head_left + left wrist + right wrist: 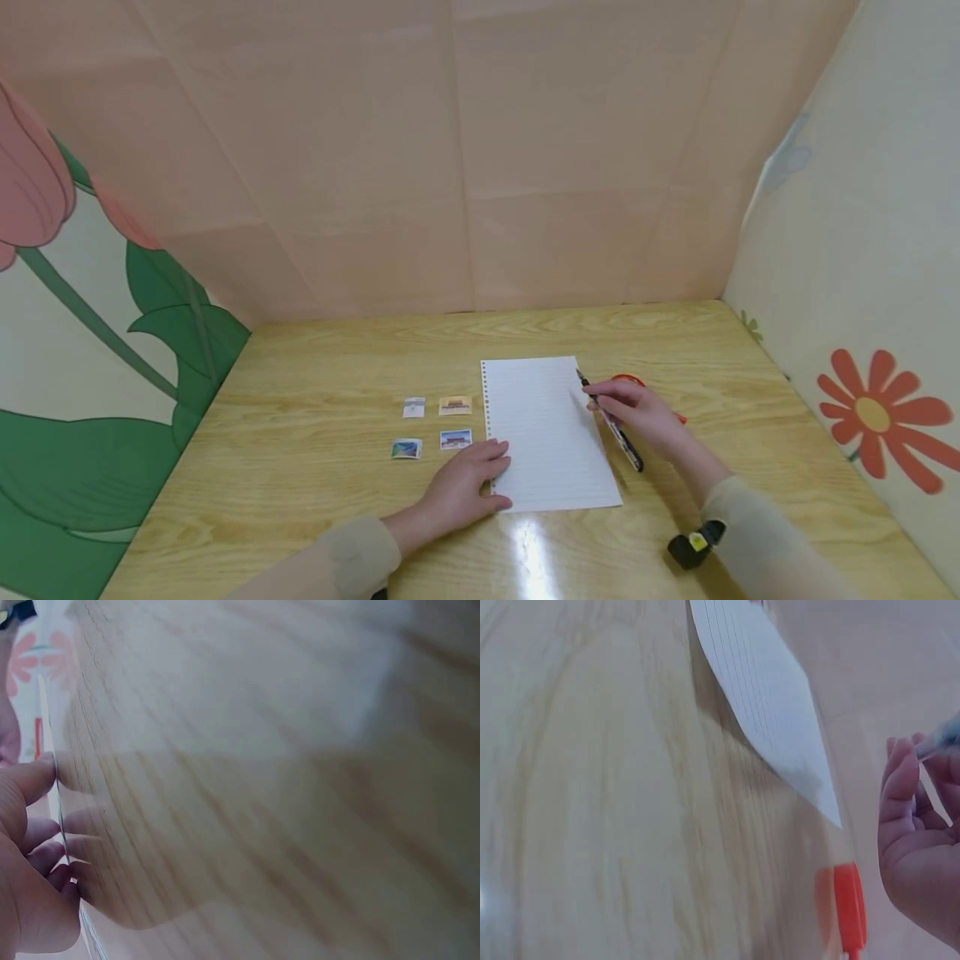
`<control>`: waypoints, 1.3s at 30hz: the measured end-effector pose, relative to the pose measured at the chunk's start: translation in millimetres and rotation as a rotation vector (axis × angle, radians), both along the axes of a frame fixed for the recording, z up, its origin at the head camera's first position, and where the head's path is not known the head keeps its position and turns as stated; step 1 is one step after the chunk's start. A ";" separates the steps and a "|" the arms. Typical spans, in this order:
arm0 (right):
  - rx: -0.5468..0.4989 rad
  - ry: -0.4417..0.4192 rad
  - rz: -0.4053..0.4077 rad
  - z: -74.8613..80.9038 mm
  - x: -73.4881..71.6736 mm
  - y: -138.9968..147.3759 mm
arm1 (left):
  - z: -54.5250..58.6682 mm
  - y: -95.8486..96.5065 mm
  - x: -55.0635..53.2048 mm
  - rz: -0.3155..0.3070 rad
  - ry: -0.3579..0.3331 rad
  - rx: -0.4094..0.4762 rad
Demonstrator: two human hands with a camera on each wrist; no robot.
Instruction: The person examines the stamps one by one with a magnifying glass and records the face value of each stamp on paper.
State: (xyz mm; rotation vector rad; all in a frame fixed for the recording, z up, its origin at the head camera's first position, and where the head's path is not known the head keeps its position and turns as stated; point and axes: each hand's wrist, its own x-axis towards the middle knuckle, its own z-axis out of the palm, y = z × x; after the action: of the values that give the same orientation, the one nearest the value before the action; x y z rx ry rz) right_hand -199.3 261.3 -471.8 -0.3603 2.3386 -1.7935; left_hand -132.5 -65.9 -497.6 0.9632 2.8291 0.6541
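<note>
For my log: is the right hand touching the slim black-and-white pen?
Touching: the head view shows the right hand pinching the pen in its fingers.

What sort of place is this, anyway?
Probably a makeshift indoor desk corner, though the wider room is out of view: a wood-grain table, a pinkish covering behind it and flower-printed coverings at the sides.

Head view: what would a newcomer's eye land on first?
Probably the white paper on the table, the left hand resting on its left edge. Next, the pen in the right hand, by the paper's right edge. Then the red flower on the right wall.
</note>
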 end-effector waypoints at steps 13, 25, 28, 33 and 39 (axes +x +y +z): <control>-0.167 0.161 -0.013 -2.1 -1.1 -33.3 | -0.7 -0.8 -0.2 -0.014 0.016 0.008; -0.057 0.118 -0.075 0.0 -7.3 -62.1 | -1.2 -1.1 -1.2 -0.012 0.000 0.005; -0.073 0.108 -0.101 -3.1 -11.4 -71.6 | -1.4 -1.0 -1.3 -0.018 0.010 0.002; -0.086 0.117 -0.132 -12.9 -21.4 -88.9 | -1.6 -1.2 -1.1 -0.025 0.024 0.004; -0.103 0.113 -0.118 -15.9 -29.1 -108.3 | -0.8 -1.8 -1.2 -0.030 0.025 0.007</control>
State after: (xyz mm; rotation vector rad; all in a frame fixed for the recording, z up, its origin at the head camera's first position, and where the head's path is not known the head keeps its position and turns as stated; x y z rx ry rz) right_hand -228.4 152.9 -487.6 -0.3528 2.3948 -2.0029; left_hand -133.7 -67.7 -498.4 1.0192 2.8299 0.6536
